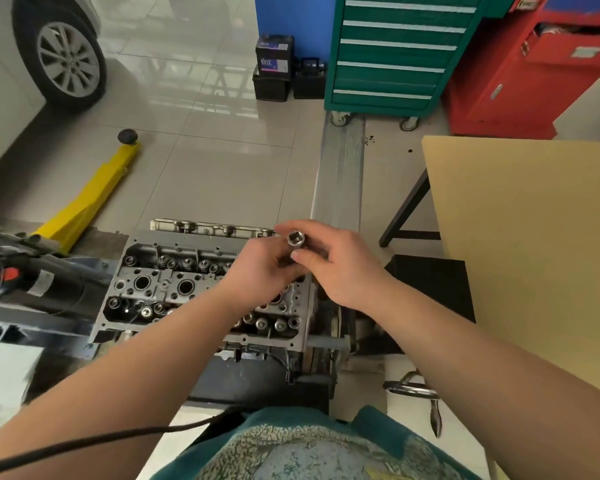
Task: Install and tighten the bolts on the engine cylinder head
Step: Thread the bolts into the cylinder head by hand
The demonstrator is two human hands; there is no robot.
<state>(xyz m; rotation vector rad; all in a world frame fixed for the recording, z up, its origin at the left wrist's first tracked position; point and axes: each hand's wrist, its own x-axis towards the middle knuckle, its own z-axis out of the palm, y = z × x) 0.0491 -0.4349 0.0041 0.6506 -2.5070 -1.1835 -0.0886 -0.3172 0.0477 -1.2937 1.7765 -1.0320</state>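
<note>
The grey engine cylinder head (153, 282) lies below me on a stand, its valve springs and spark plug wells facing up. Above its right end I hold a shiny metal socket (295, 240) with its square drive opening turned towards me. My left hand (264, 268) grips the lower part of the tool, which the fingers hide. My right hand (340, 261) pinches the socket between thumb and fingers. My forearms cover part of the head's right side, and I make out no loose bolt.
A tan table (534, 237) stands close on the right. A yellow floor jack (90, 199) lies left of the engine, a car wheel (66, 60) further back. A green drawer cabinet (395, 53), a red cabinet (534, 71) and batteries (274, 67) line the back. A black cable (84, 445) crosses my left arm.
</note>
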